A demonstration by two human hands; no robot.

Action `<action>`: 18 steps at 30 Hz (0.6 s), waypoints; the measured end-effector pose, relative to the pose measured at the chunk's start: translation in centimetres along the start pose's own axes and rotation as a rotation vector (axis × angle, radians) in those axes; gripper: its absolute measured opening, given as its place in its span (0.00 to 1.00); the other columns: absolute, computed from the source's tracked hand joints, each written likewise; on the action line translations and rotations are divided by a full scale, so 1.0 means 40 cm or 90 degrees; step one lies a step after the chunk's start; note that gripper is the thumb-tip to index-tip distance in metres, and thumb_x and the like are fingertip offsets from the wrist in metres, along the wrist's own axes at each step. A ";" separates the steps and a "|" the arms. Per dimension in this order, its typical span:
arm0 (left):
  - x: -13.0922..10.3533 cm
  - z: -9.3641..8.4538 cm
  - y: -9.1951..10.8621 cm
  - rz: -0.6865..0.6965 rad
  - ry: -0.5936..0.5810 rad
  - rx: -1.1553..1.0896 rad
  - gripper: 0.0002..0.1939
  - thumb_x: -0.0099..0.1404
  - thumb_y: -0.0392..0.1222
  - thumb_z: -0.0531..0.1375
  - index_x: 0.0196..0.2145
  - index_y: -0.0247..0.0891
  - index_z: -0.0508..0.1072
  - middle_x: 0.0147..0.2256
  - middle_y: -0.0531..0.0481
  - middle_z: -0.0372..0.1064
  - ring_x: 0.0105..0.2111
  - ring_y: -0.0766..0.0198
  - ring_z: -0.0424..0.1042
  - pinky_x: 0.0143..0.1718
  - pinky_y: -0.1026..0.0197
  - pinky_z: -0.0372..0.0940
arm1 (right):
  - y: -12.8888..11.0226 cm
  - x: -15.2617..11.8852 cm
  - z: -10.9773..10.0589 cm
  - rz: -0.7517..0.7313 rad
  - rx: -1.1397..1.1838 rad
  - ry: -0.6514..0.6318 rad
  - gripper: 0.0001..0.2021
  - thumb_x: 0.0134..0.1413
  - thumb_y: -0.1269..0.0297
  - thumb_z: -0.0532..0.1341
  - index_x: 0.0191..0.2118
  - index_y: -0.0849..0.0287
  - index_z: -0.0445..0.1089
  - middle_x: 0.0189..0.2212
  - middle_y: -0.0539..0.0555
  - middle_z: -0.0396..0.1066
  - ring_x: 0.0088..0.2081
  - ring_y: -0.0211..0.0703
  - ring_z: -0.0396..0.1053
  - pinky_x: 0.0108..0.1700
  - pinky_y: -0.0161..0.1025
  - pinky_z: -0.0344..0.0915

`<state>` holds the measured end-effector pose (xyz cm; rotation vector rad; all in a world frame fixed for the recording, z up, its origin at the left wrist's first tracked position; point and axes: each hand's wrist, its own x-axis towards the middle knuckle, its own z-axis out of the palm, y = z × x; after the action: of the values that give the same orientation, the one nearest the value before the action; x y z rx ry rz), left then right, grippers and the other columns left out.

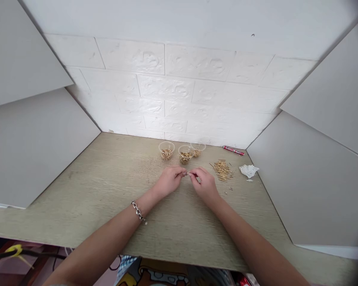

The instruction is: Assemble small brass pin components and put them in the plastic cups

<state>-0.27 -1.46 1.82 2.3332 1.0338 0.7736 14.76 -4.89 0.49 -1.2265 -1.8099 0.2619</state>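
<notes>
My left hand (170, 179) and my right hand (203, 183) meet over the middle of the table, fingertips pinched together. Between them is a tiny gold-coloured piece (187, 173), gripped from both sides; its exact shape is too small to tell. Just beyond my hands stand a clear cup (166, 151) of small gold-coloured parts, a second cup (185, 155) of gold-coloured parts, and a third cup (197, 150) partly behind the second. To the right of my right hand lies a pile of thin gold-coloured rods (222, 171).
A red tube-like packet (233, 150) lies at the back right, with crumpled white tissue (248, 171) nearer. Tiny bits (152, 165) are scattered left of my hands on the table (92, 186). Grey panels flank both sides, and a white brick-patterned wall (179, 87) rises behind.
</notes>
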 end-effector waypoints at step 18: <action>-0.009 0.013 -0.006 0.050 0.027 0.116 0.11 0.59 0.33 0.48 0.33 0.36 0.70 0.31 0.46 0.66 0.34 0.64 0.64 0.38 0.61 0.58 | 0.014 -0.007 0.029 0.227 0.144 -0.015 0.06 0.46 0.66 0.53 0.25 0.60 0.66 0.19 0.50 0.66 0.23 0.37 0.62 0.26 0.34 0.59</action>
<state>-0.24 -1.70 1.20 2.5340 1.0772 0.7911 14.26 -4.50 -0.64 -1.3795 -1.5242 0.6651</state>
